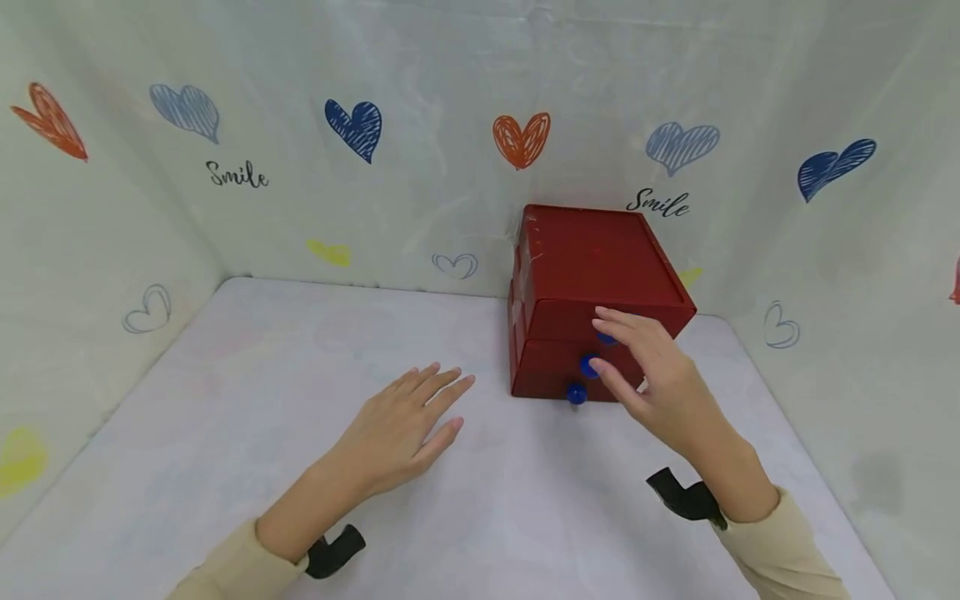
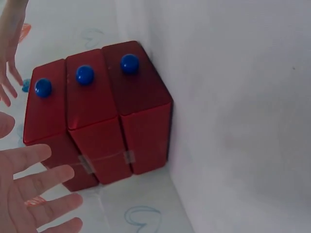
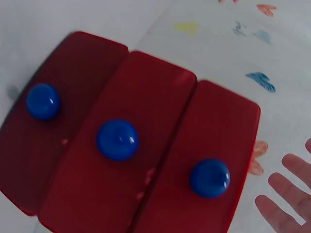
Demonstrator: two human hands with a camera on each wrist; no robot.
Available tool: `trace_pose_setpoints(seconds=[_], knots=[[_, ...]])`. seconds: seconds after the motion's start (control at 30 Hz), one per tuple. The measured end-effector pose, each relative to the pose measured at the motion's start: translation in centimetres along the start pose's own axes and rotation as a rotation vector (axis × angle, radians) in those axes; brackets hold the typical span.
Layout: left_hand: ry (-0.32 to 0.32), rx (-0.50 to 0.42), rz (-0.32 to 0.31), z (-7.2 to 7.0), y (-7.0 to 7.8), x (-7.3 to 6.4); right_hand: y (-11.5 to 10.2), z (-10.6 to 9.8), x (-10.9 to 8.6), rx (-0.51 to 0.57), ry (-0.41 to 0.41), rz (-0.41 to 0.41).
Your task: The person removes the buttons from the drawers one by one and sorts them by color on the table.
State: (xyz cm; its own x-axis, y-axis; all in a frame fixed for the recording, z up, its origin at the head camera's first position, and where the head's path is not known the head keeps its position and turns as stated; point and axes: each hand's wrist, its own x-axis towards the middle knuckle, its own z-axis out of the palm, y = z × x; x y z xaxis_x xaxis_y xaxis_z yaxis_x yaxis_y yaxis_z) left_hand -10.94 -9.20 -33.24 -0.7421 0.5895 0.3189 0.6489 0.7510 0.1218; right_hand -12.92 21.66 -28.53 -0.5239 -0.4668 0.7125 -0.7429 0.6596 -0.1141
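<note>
A red three-drawer box (image 1: 600, 254) stands at the back right of the table, its front facing me. Each drawer has a round blue knob; the middle knob (image 3: 117, 140) and its two neighbours show plainly in the right wrist view. In front of the box's right side, my right hand (image 1: 663, 387) hovers with fingers extended, partly covering the upper knob in the head view. The right wrist view shows its fingertips apart from the drawer fronts. Left of the box, my left hand (image 1: 405, 429) is spread over the table, holding nothing.
White table (image 1: 247, 400) under both hands. A pale curtain (image 1: 420, 67) printed with hearts and "Smile" surrounds it at the back and sides, close behind the box. Black bands (image 1: 686, 496) sit at both wrists, below beige sleeves.
</note>
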Motion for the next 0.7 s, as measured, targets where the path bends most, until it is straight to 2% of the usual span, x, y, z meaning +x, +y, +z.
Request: trace_pose_setpoints(seconds=[0.1, 0.2, 0.3, 0.43, 0.57, 0.7], knots=[[0.029, -0.037, 0.006, 0.0, 0.2, 0.3, 1.0, -0.9, 0.5, 0.046, 0.057, 0.033], [0.043, -0.082, 0.000, 0.0, 0.6, 0.7, 2.0, -1.9, 1.0, 0.061, 0.081, 0.110], [0.026, -0.140, -0.016, 0.0, 1.1, 1.2, 3.1, -2.7, 1.4, 0.056, 0.103, 0.209], [-0.015, -0.265, -0.034, 0.0, 1.9, 2.2, 4.5, -3.4, 1.6, 0.042, 0.116, 0.368], [-0.010, -0.364, -0.008, 0.3, 2.7, 3.5, 5.8, -4.0, 1.8, 0.059, 0.056, 0.541], [0.011, -0.455, 0.018, 0.6, 3.4, 4.7, 7.0, -4.4, 2.1, 0.073, -0.067, 0.707]])
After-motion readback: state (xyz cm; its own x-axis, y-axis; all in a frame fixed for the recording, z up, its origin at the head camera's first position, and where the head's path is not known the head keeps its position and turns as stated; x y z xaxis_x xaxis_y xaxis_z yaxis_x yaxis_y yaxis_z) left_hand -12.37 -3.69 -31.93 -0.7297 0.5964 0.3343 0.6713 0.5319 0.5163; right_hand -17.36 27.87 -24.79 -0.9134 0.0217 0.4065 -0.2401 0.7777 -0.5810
